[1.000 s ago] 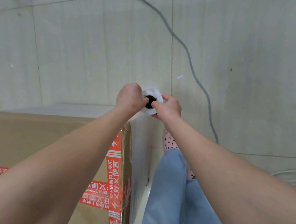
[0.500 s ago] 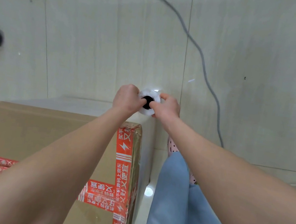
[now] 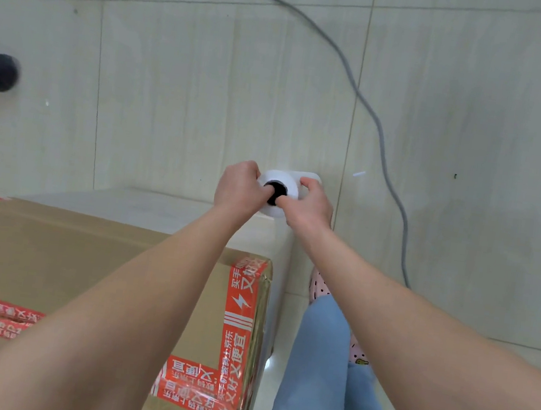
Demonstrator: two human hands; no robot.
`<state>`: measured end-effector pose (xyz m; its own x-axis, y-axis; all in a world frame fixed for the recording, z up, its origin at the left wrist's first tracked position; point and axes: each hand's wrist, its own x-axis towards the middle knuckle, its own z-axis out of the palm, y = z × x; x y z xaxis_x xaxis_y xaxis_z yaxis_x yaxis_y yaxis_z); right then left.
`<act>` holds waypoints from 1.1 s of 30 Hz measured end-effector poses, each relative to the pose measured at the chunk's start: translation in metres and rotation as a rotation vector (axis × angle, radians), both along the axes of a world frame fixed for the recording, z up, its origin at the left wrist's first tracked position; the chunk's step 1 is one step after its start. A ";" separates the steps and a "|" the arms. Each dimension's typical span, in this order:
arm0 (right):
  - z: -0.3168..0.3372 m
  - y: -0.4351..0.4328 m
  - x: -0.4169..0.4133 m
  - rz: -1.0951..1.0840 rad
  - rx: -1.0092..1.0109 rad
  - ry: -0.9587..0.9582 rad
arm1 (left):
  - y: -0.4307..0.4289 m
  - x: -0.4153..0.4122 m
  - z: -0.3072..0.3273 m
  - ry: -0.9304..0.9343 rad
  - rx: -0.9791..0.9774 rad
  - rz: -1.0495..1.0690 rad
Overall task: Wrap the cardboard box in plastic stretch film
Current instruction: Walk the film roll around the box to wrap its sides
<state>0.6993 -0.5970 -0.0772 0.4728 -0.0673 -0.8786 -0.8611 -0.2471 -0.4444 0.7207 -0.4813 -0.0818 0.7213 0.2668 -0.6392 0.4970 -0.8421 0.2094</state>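
— What fills your view, biggest thing first?

— The tiled floor (image 3: 180,96), pale, takes most of it. Next I see the cardboard box (image 3: 88,270) at lower left, standing on that floor, its top edges banded with red printed tape (image 3: 241,307). A clear sheet of stretch film (image 3: 172,207) runs along the box's far side and round its right corner, up to the roll.

— And the hands?

— Both my arms reach forward over the box's right corner. The film roll (image 3: 280,185) stands upright between the hands — I look straight down into its dark core. My left hand (image 3: 235,188) is curled shut against the roll's left side, a finger tucked into the core; my right hand (image 3: 312,205) grips the right side, thumb hooked at the core's rim.

— Anything smaller?

— A grey cable (image 3: 371,109) snakes across the tiles at right — well apart from the box. Blue trouser legs (image 3: 325,377) show below the right arm.
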 end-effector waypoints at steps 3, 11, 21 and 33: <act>-0.002 0.002 0.011 0.035 -0.013 -0.029 | 0.002 -0.002 0.001 0.089 -0.083 0.175; -0.003 -0.003 0.032 0.213 -0.041 -0.041 | -0.006 0.018 0.006 -0.013 0.090 -0.477; -0.002 0.003 0.059 0.281 -0.108 -0.063 | 0.002 0.037 0.007 0.035 0.096 -0.117; 0.000 0.013 0.102 0.490 -0.132 -0.085 | -0.005 0.062 0.010 0.051 0.095 -0.122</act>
<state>0.8015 -0.5842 -0.0768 0.5459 0.0726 -0.8347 -0.5923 -0.6712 -0.4457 0.7831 -0.4866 -0.0721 0.7195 0.2402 -0.6516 0.3979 -0.9116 0.1034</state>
